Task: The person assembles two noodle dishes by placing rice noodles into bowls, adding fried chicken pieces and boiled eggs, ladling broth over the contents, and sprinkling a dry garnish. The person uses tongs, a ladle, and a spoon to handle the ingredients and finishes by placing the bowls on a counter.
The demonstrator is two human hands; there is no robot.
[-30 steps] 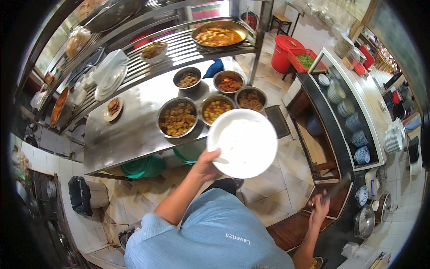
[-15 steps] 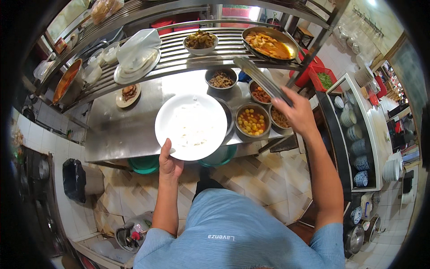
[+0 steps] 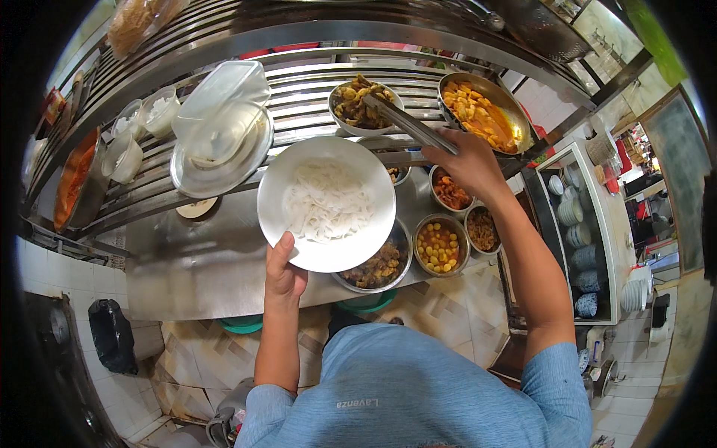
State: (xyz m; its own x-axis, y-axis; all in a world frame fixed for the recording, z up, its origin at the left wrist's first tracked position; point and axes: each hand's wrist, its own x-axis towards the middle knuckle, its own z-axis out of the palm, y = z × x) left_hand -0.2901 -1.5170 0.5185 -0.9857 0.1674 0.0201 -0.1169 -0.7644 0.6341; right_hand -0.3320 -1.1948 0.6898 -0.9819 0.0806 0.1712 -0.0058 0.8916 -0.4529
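My left hand (image 3: 286,270) grips the near rim of a white bowl (image 3: 280,187), thumb on top. Flat white noodles (image 3: 328,200) lie in it. With my right hand (image 3: 467,166) closed round them, metal tongs (image 3: 418,131) reach up and left. Their tips are in the dark greenish pickled vegetables (image 3: 355,108) of a white bowl (image 3: 343,128) on the slatted rack. Whether the tips have caught any is too small to tell. Below my right hand stand a bowl of reddish food (image 3: 450,188) and a bowl of small eggs in sauce (image 3: 439,245).
On the rack (image 3: 299,89) are a pan of orange food in sauce (image 3: 482,112), stacked plates with a clear plastic container (image 3: 224,119), and small tubs (image 3: 158,112). An upper shelf bar (image 3: 299,42) crosses above. Bowls of meat (image 3: 377,265) stand on the steel table (image 3: 194,261).
My right hand has brought the tongs up and left, into the pickled vegetables. The view has moved closer to the rack, and the noodles in the bowl show more clearly.
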